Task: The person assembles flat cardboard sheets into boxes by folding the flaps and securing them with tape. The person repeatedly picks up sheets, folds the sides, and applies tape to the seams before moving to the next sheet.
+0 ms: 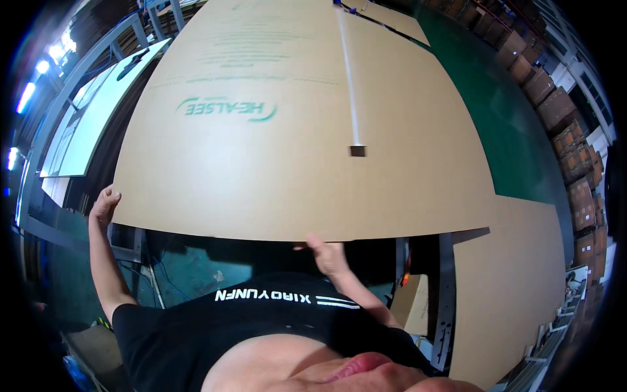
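A large flat sheet of brown cardboard with green print fills most of the view, held out in front of me. My left hand grips its lower left corner. My right hand holds the near edge from below, a little right of the middle. A narrow slot with a square notch at its end runs down the sheet from the far edge.
Another flat brown cardboard sheet lies lower right. Green floor stretches on the right, with stacked brown boxes along the wall. A white table top stands at left. Metal frames and cables sit below the sheet.
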Motion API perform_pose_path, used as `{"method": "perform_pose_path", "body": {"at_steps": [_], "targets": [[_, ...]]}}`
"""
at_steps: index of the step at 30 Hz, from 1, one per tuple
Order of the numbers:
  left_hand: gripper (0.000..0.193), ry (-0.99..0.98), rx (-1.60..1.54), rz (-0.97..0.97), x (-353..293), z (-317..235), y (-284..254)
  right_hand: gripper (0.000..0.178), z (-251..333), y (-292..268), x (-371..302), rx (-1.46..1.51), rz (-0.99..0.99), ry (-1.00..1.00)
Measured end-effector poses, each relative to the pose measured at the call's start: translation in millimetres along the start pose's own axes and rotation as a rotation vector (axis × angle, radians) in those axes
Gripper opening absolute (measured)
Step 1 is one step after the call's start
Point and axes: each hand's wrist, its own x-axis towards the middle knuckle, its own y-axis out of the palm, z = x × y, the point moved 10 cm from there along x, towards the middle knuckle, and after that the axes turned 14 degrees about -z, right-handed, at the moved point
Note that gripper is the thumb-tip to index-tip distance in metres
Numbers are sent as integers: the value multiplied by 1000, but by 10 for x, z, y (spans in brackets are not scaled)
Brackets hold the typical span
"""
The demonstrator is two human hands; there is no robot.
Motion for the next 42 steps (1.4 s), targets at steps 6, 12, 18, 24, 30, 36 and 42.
{"method": "perform_pose_path", "body": {"at_steps": [6,12,18,24,30,36,42], "targets": [[56,389,1393,-799,333,306,-1476,42,-1702,1292,-15,-248,450,373],[52,468,596,358,-570,275,2746,40,-2590,1427,193,-419,417,543],[49,1073,839,516,-1010,226,3752,22,-2012,319,337,-322,475,566],[36,1091,761,467,-632,227,3413,26,-477,-2771,422,144,-530,287],[32,1124,746,504,-462,218,3439,57,1398,-4383,565,556,-881,-371],[28,1125,729,491,-458,148,3501,50,2339,-4564,1229,118,-1135,-409],[26,1140,666,499,-398,229,3393,31,3574,-2711,808,-382,-947,-920]]}}
